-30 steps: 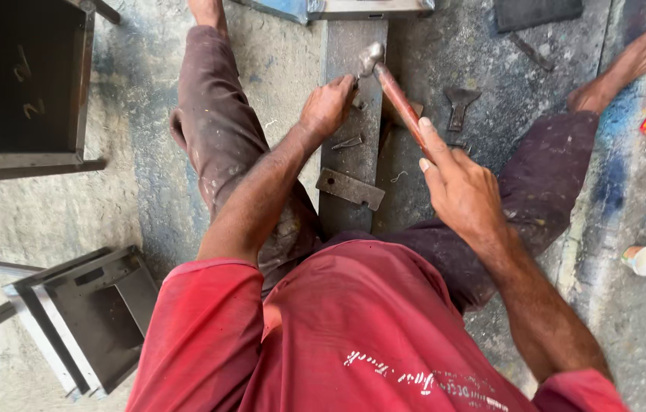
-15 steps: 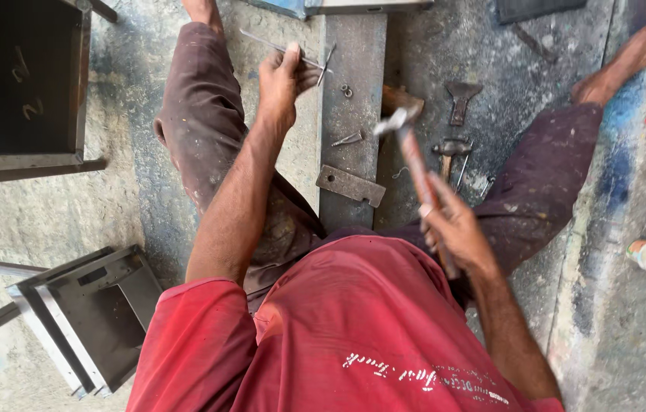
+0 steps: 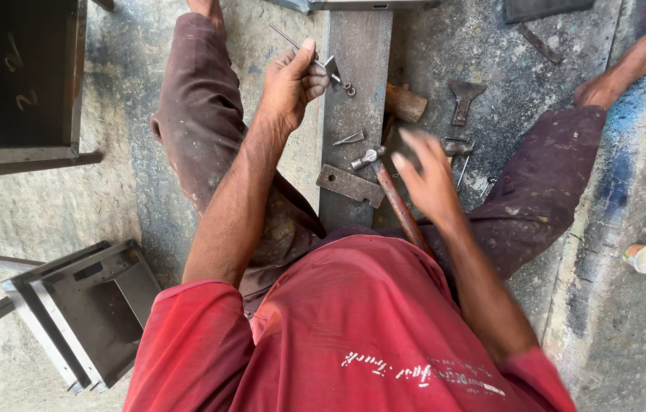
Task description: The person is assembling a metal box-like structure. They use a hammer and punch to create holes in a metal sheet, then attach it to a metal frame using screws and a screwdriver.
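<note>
Beside the steel bar (image 3: 355, 114), left hand (image 3: 291, 80) pinches a thin rod (image 3: 304, 46); blurred right hand's (image 3: 426, 175) grip unclear above the hammer (image 3: 388, 191).

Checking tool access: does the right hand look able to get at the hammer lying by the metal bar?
Probably yes: the right hand is blurred but already over the hammer, whose handle lies bare on the metal bar, nothing covering it.

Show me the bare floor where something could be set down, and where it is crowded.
Bare patches: the grey concrete floor between the dark metal cabinet and the left leg, and the strip below the small white cup. Crowded: the long grey steel bar and the floor right of it, with the wooden-handled hammer, flat metal plate and small fittings.
</note>
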